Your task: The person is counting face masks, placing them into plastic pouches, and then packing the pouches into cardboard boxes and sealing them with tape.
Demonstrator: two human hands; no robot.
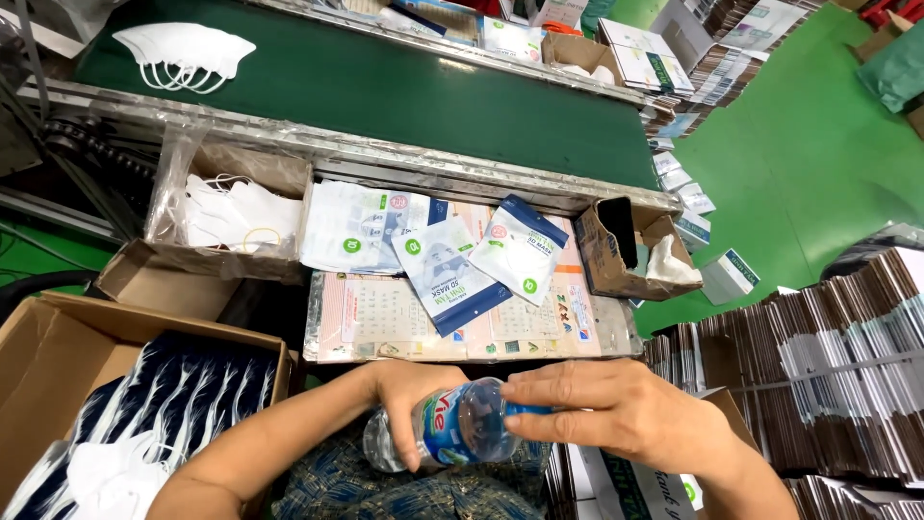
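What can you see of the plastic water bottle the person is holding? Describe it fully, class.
The water bottle is clear, ribbed plastic with a blue, white and red label around its middle. It lies tilted nearly on its side, low in the view above the person's patterned lap. The left hand wraps around its body, while the right hand has its grip over the cap end, hiding the cap. How much it holds cannot be told.

White-blue mask pouches [462, 255] on tray; blue-labelled bottle [448, 429] below.

A clear plastic bottle [448, 430] with a blue-and-white label lies tipped on its side, body wrapped by the left fingers [409, 424], cap end hidden under the right fingertips [539, 409].
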